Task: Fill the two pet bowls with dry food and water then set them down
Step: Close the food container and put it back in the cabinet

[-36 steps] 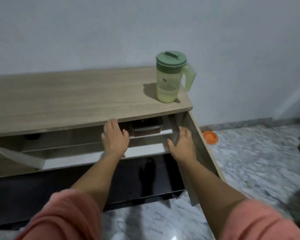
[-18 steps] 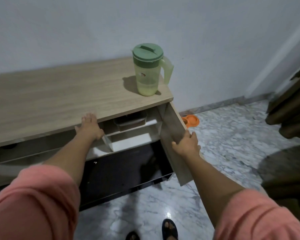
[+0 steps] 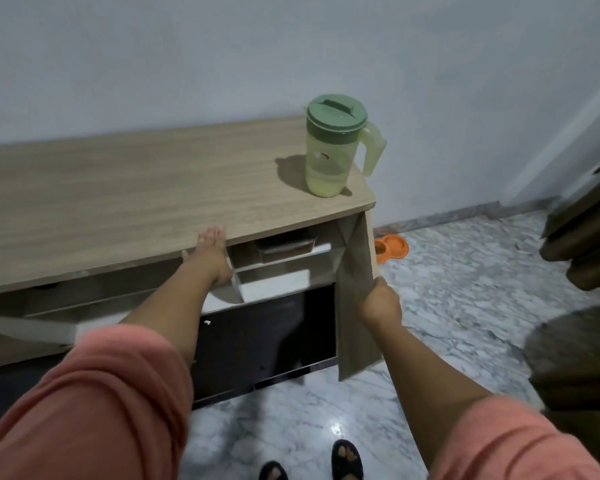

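Low against the wall, the table (image 3: 125,188) carries a lidded jug (image 3: 333,147) near its right end. Its door (image 3: 355,292) hangs open, right hand (image 3: 380,301) clamped on the edge; left hand (image 3: 210,254) lies flat-fingered on the tabletop's front. Orange bowls (image 3: 392,247) sit on the floor behind.

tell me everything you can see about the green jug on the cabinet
The jug is translucent pale green plastic with a darker green round lid and a handle pointing right. It stands upright near the right end of the wooden cabinet top, close to the wall, casting a shadow to its left. A low level of liquid shows in the bottom part. Neither hand touches it.
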The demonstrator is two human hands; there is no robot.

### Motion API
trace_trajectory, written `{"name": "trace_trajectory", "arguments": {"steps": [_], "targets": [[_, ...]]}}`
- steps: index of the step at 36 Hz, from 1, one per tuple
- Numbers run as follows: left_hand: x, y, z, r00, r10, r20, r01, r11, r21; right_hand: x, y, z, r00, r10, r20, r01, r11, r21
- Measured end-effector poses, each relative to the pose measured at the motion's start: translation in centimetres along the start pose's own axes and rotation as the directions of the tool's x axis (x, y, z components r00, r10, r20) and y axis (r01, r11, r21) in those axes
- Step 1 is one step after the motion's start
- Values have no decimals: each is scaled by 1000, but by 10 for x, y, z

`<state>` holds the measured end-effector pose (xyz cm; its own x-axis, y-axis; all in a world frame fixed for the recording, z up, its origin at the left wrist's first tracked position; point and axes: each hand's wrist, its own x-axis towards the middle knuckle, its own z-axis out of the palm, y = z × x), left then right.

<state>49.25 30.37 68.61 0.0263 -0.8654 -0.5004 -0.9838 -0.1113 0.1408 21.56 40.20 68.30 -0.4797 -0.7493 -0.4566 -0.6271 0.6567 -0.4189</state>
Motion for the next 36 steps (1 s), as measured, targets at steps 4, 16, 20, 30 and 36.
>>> {"name": "trace_trajectory", "arguments": {"steps": [4, 16, 20, 30, 36], "targets": [[-2, 0, 0, 1000, 22, -1, -22, 1000, 14, -5, -10, 17, 995, 45, 87, -53, 995, 90], [-4, -3, -5, 999, 14, 32, -14, 1000, 1, -1, -99, 77, 931, 80, 355, -219, 903, 370], [-4, -1, -7, 999, 7, 51, -6, 1000, -14, 16, -119, 93, 903, 95, 418, -285, 861, 421], [-8, 4, -10, 999, -19, 34, 21, 998, -61, 29, -150, 105, 904, 113, 411, -343, 767, 543], [-11, 7, -11, 1000, -24, 17, 26, 993, -116, 36, -155, 110, 893, 155, 423, -410, 668, 620]]}}
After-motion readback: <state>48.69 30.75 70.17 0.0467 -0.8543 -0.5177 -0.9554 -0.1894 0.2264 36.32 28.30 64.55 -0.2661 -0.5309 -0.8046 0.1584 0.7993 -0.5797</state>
